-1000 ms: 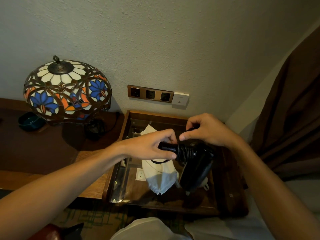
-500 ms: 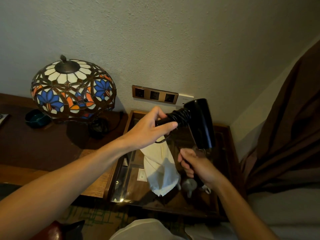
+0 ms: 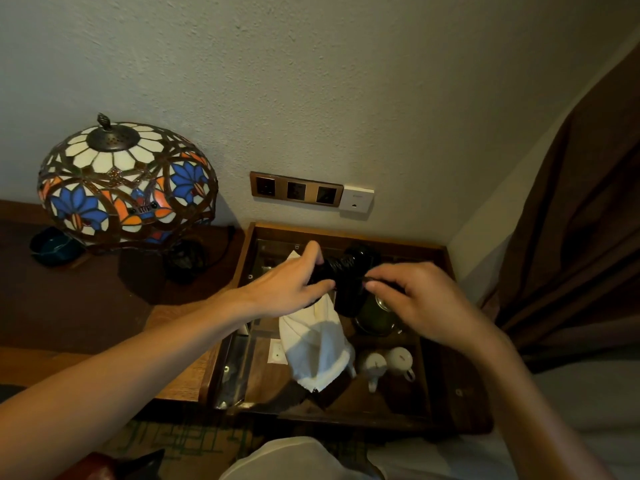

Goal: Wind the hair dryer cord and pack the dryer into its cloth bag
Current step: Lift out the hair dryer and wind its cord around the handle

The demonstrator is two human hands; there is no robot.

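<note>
Risk: left hand grips black plastic hair dryer handle, right hand pinches black cord end; slack unwinds coil over white cloth bag

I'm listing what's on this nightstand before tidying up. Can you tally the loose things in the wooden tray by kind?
Hair dryer: 1
Cloth bag: 1
White cups: 2
Dark green round vessel: 1
Total: 5

A domed stained-glass lamp with blue and orange flowers is standing on the dark wooden surface, a dark teal bowl sitting beside it. Two small white ceramic cups are resting in the wooden glass-topped tray below a bronze wall socket panel.
</note>
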